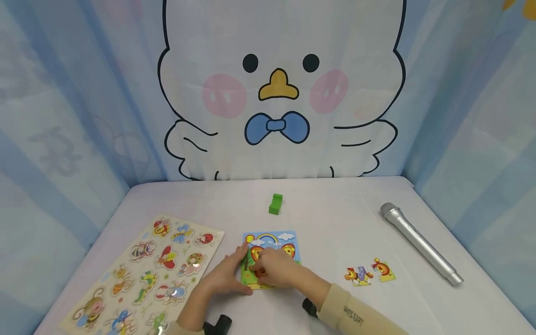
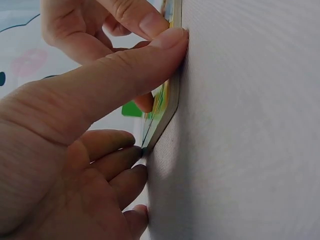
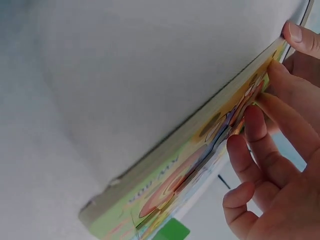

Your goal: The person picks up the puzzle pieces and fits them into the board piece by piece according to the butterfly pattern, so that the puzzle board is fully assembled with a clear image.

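A colourful jigsaw puzzle board (image 1: 272, 238) with a rainbow and butterfly picture lies in the middle of the table. My left hand (image 1: 225, 276) grips its left side, thumb at the near edge and fingers along the left edge. Over the board's lower left part, my right hand (image 1: 276, 267) pinches a reddish puzzle piece (image 1: 260, 272) against the surface. In the right wrist view, the fingertips of the right hand (image 3: 280, 165) meet the board (image 3: 165, 187) low over its face. The right hand hides part of the picture.
Two loose puzzle pieces (image 1: 358, 276) (image 1: 383, 270) lie to the right. A silver microphone (image 1: 423, 244) rests farther right. An insect-picture board (image 1: 167, 274) covers the left side of the table. A small green block (image 1: 275, 204) stands behind the puzzle.
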Available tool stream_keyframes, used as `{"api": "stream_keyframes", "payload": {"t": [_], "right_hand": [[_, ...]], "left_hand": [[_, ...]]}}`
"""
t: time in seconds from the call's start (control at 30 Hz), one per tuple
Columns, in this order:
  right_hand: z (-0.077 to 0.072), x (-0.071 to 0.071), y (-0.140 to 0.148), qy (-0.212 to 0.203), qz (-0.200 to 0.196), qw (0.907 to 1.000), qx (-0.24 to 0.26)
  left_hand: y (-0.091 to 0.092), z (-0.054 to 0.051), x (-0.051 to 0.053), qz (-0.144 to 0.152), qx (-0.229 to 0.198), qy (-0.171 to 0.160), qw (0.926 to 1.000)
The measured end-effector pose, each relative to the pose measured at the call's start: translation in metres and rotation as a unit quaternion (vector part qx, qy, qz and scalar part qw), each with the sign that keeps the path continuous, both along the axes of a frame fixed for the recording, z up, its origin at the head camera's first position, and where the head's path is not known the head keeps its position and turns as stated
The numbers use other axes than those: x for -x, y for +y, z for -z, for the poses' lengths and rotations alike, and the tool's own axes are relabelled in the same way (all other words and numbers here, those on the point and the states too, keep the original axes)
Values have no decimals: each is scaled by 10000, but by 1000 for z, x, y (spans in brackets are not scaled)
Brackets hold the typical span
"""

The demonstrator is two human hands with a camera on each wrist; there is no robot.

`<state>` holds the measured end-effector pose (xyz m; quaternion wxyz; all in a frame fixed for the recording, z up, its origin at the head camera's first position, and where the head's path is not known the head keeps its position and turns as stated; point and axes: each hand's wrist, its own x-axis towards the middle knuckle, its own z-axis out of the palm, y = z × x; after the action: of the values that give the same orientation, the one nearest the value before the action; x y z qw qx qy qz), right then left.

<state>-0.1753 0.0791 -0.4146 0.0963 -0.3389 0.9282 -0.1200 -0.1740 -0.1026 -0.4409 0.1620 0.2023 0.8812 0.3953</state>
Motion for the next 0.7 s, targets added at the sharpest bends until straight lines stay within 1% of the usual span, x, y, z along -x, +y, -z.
{"api": "stream_keyframes", "payload": {"t": [0.1, 0.2, 0.3, 0.4, 0.5, 0.6, 0.7], "right_hand": [[1, 1, 2, -187, -3, 9996, 193], [1, 3, 6, -584, 46, 9968, 541], [1, 4, 13, -1101, 128, 9893, 947], [-1, 4, 23, -1409, 134, 9804, 1371], [-2, 4, 37, -1371, 86, 9745, 1774], [-4, 3, 51, -1163, 33, 9719, 2047], [-7, 2, 67, -978, 29, 9716, 2153]], "left_hand": [[0, 0, 0, -26, 59, -31, 10000], [-1, 1, 0, -33, 77, -30, 10000], [0, 1, 0, -58, 110, -24, 9999], [1, 1, -1, -107, 160, -77, 9998], [2, 1, -1, -134, 184, -94, 9997], [2, 0, -1, -130, 170, -2, 9998], [2, 0, -1, -147, 167, 51, 9997]]}}
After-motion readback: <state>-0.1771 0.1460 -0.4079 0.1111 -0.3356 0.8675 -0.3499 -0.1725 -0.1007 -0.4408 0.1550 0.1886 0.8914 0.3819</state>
